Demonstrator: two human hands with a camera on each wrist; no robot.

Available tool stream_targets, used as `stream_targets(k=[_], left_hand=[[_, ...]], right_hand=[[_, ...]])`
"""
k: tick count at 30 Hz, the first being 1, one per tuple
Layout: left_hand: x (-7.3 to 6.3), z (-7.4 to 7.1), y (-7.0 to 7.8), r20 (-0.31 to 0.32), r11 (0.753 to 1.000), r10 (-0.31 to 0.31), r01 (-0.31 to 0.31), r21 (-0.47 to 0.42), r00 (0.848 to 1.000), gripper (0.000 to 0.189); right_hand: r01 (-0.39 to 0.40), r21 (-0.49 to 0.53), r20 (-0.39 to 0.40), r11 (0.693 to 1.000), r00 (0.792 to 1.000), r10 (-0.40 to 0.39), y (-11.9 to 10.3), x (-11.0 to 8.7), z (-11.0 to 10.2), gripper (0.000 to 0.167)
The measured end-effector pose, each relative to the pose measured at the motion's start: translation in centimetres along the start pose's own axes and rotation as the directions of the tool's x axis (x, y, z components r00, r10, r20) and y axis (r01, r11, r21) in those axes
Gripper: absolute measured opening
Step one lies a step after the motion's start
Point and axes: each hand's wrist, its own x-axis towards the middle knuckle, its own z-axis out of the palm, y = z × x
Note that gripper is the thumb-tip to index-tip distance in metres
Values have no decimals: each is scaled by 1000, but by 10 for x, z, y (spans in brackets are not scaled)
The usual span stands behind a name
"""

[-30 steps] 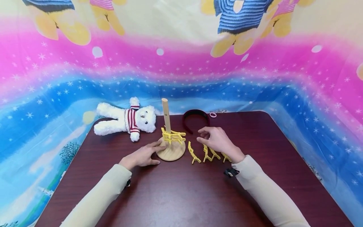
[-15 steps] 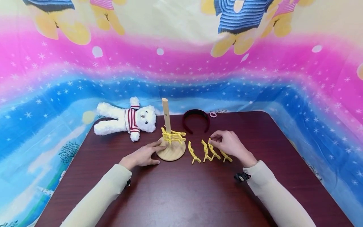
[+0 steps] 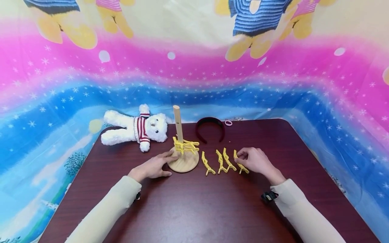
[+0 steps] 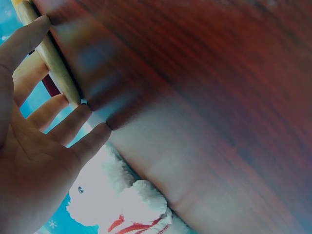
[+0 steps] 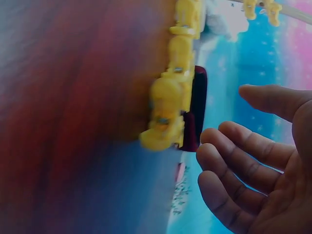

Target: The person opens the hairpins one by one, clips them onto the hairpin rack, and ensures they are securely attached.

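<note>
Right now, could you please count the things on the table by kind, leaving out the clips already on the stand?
Loose clips: 4
Stand: 1
Bear: 1
Headband: 1
Hair tie: 1
Total: 8

Glossy dark wood table [image 3: 194, 209], pale matt wooden peg stand [image 3: 183, 162], yellow plastic clips [image 3: 221, 162], fluffy plush bear [image 3: 136, 128]

Dark wooden table [image 3: 194, 209]; bright bear-print cloth backdrop [image 3: 194, 67].

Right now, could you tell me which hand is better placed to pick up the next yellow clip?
The right hand: it is at the rightmost loose clip, while the left hand rests against the wooden stand.
</note>
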Motion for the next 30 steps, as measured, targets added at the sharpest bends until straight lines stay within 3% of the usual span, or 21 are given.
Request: stream_targets(k=[10, 30], left_hand=[[0, 0, 0, 6, 1000, -4, 4, -3, 1000, 72], [1, 1, -1, 10, 1000, -10, 10, 2, 1000, 72]], right_hand=[[-90, -67, 77, 994, 993, 95, 12, -11, 10, 24], [-173, -224, 143, 959, 968, 208, 10, -15, 11, 41]])
